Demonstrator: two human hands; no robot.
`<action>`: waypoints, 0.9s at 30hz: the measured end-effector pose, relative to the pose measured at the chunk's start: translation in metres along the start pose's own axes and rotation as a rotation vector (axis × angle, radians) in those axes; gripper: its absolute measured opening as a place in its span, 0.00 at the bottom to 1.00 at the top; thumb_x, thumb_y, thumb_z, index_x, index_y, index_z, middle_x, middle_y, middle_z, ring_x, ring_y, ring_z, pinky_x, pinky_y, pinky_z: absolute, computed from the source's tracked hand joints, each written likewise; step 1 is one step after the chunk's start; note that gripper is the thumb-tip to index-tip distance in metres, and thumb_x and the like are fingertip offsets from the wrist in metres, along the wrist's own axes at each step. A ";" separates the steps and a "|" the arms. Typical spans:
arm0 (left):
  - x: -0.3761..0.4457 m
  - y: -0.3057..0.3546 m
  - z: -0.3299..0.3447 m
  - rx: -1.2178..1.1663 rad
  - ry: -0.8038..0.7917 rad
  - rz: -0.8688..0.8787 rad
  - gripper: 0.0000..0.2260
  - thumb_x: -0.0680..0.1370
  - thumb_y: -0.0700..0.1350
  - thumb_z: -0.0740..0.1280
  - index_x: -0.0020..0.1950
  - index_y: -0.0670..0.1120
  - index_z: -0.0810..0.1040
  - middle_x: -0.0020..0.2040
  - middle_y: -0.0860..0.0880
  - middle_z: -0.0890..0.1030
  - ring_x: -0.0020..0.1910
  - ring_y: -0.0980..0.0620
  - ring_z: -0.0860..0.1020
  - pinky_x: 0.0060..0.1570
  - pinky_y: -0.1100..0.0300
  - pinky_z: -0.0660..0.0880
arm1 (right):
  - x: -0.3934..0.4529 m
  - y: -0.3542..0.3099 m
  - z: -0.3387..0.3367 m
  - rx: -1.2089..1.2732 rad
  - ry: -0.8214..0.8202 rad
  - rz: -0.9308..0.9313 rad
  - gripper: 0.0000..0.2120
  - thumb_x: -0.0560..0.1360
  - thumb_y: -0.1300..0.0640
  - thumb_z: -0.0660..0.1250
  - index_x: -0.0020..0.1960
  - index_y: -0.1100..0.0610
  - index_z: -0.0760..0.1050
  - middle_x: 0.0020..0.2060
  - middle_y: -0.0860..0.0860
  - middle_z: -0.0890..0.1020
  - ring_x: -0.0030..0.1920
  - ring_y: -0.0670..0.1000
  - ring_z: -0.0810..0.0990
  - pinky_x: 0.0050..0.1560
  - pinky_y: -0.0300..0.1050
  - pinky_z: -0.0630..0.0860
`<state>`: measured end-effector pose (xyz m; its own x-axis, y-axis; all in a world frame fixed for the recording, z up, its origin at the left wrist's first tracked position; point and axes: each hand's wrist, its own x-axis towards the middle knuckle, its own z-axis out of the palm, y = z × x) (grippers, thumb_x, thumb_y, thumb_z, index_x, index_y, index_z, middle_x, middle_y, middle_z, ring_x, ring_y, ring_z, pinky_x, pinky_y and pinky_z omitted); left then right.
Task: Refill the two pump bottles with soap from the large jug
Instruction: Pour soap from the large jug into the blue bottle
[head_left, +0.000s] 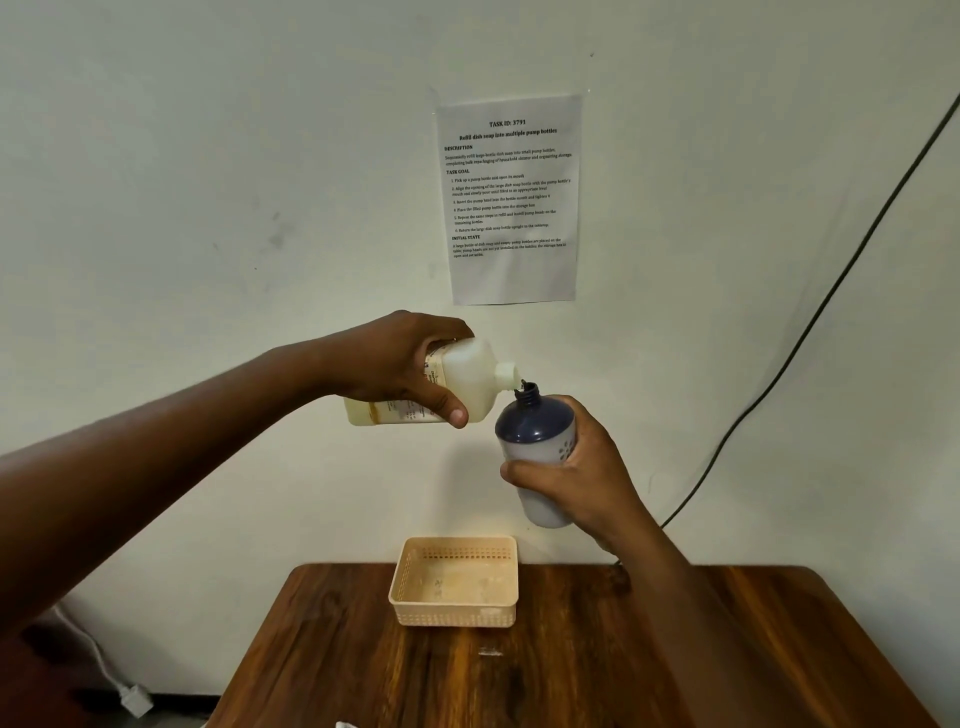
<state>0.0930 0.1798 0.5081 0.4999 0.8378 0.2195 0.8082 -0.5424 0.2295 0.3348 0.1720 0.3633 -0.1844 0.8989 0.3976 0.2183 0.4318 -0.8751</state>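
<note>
My left hand (410, 369) grips the white soap jug (467, 374), which lies tipped on its side in the air, spout pointing right. The jug's spout sits just above the open threaded neck of a dark blue and white pump bottle (535, 431). My right hand (576, 478) grips that bottle around its lower body and holds it slightly tilted, high above the table. The bottle has no pump head on it. A second pump bottle is not in view.
A beige perforated plastic basket (410, 571) sits at the far edge of the brown wooden table (571, 675), against the white wall. A printed task sheet (511, 197) hangs on the wall. A black cable (810, 332) runs down the wall at right.
</note>
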 end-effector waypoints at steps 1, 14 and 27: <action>0.000 0.000 0.000 0.001 -0.001 0.002 0.30 0.64 0.64 0.81 0.61 0.54 0.78 0.51 0.56 0.82 0.50 0.56 0.80 0.48 0.58 0.79 | 0.000 0.000 0.000 0.000 -0.001 0.000 0.34 0.65 0.51 0.82 0.66 0.43 0.70 0.55 0.39 0.78 0.54 0.48 0.79 0.48 0.40 0.79; -0.008 -0.003 0.017 -0.181 0.082 -0.041 0.29 0.65 0.65 0.81 0.60 0.54 0.78 0.51 0.55 0.83 0.48 0.57 0.81 0.43 0.64 0.79 | 0.003 -0.004 0.002 0.099 0.007 0.007 0.33 0.66 0.54 0.82 0.66 0.44 0.70 0.56 0.41 0.79 0.54 0.49 0.79 0.50 0.44 0.80; -0.041 -0.025 0.073 -0.617 0.261 -0.177 0.25 0.70 0.58 0.78 0.62 0.53 0.77 0.51 0.57 0.84 0.49 0.56 0.84 0.45 0.64 0.80 | 0.015 -0.001 0.025 0.154 0.016 0.050 0.35 0.65 0.51 0.83 0.67 0.43 0.70 0.57 0.42 0.79 0.54 0.49 0.80 0.48 0.44 0.82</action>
<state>0.0749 0.1638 0.4243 0.2228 0.9164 0.3324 0.5073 -0.4002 0.7633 0.3083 0.1835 0.3632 -0.1610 0.9207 0.3556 0.0771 0.3709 -0.9255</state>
